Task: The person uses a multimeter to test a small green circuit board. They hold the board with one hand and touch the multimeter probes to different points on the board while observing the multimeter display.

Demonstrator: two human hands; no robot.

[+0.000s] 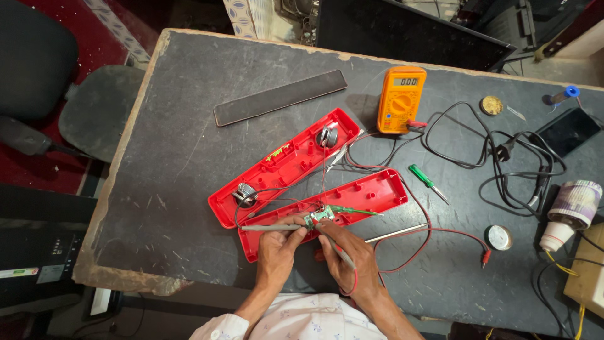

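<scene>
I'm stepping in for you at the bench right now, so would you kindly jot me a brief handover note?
Left hand: holds a grey probe flat, tip at the small circuit board.
Right hand: holds a second probe, tip at the same board.
The red case is open, in two halves: speaker half behind, empty half under the board.
Multimeter is on; red and black leads run across the table. Green screwdriver lies to the right.
Done: case opened. Left: board attached by wires, case not closed.

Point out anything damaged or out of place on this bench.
The dark table is chipped and crumbling along its near-left edge. The red plastic casing lies split into two halves, speakers and wires exposed. Cables sprawl tangled at right.
</scene>
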